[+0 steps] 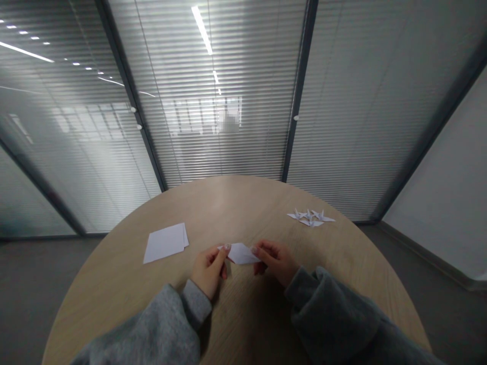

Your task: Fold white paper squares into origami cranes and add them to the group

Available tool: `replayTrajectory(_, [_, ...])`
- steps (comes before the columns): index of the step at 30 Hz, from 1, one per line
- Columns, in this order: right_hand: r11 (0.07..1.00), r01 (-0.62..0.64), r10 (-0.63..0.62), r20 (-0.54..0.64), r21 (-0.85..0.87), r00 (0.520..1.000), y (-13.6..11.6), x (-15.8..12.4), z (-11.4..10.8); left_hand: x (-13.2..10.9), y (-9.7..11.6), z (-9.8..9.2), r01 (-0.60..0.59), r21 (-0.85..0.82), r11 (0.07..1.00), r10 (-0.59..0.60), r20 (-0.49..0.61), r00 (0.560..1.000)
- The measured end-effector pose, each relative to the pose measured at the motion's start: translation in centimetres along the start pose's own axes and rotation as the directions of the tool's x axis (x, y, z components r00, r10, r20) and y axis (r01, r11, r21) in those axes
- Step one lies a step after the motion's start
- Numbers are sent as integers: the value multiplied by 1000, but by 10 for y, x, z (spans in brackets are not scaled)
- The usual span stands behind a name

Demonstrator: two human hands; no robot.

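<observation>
A small piece of folded white paper (242, 253) is held up between my two hands, just above the table. My left hand (209, 264) pinches its left corner, thumb on top. At the opposite corner my right hand (277, 259) grips it between thumb and fingers. The paper looks flat with angled edges; its finer folds are too small to make out. Left of my hands lie white paper sheets (164, 243), one partly over another. On the right, several folded white paper cranes (310, 218) sit close together.
The round wooden table (236, 208) spreads out under my hands, its curved far edge close to a glass partition with blinds (228, 152). Dark frame posts (299, 86) divide the glass. A white wall (449, 203) stands at the right, beyond the grey floor.
</observation>
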State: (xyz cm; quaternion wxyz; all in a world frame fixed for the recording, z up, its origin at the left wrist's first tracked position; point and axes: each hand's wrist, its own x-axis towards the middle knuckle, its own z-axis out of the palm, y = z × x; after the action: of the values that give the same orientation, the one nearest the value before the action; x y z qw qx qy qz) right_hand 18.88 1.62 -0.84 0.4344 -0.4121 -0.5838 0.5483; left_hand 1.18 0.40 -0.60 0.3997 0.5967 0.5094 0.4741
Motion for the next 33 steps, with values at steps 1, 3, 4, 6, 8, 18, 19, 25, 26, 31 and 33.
replayTrajectory(1, [1000,-4,4,10,4,1000,0,0,0,-1,1,0,-11,13,1000,11,8,1000])
replayTrajectory(3, [1000,-7,7,21,4,1000,-1,0,1,-1,2,0,-17,26,1000,17,17,1000])
replayTrajectory(4, [1000,-5,5,22,0,1000,-1,0,1,-1,2,1,-12,28,1000,11,18,1000])
replayTrajectory(6, [1000,4,-3,17,-7,1000,0,0,1,-1,1,1,11,17,1000,-11,17,1000])
replayTrajectory(8, [1000,16,-16,14,-13,1000,1,0,0,-1,-1,2,32,-5,999,-32,17,999])
replayTrajectory(18, [998,22,-21,17,-61,1000,3,-1,0,-3,2,5,-20,-3,1000,20,141,990])
replayTrajectory(19, [998,25,-25,8,-50,1000,3,0,0,-3,1,5,-14,-12,1000,15,165,986])
replayTrajectory(25, [998,33,-32,5,-47,999,4,1,-2,-2,-5,5,-18,46,999,9,197,980])
replayTrajectory(26, [998,37,-37,7,-50,999,5,1,-2,-3,-5,4,-27,56,998,15,198,980])
replayTrajectory(31, [995,64,-66,-21,-77,998,8,1,-2,-5,0,4,-93,125,988,66,209,976])
replayTrajectory(33, [992,81,-85,-32,-101,996,8,1,-2,-6,2,4,-111,155,982,76,213,974])
